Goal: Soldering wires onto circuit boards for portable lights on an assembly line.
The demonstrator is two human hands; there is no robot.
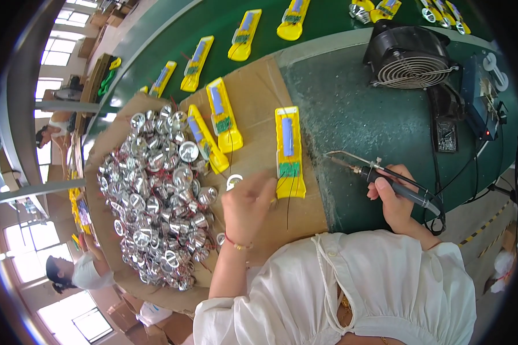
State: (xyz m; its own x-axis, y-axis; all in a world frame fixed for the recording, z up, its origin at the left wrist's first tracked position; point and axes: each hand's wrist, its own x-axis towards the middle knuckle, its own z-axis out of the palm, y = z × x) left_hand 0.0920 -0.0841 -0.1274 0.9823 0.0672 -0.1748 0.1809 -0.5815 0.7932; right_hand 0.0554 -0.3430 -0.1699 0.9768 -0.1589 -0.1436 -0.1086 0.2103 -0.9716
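My left hand [244,207] is curled beside a yellow plastic housing [297,188], its fingertips near the housing's lower left edge. What those fingers hold, if anything, is hidden. The housing carries a blue cylindrical battery [288,137], a green circuit board [289,169] and thin dark wires. A small round reflector [234,181] shows just past my left knuckles. In my right hand [394,195] is a soldering iron [380,177] with a thin feed tube along it. Its tip points left, toward the housing but apart from it.
Silver reflector cups [161,195] are heaped in a cardboard box on the left. Two more housings [224,123] lie beside it on cardboard [265,86]. Others line the green belt [213,17] behind. A black fan [411,63] and a blue box-shaped unit [479,98] stand right.
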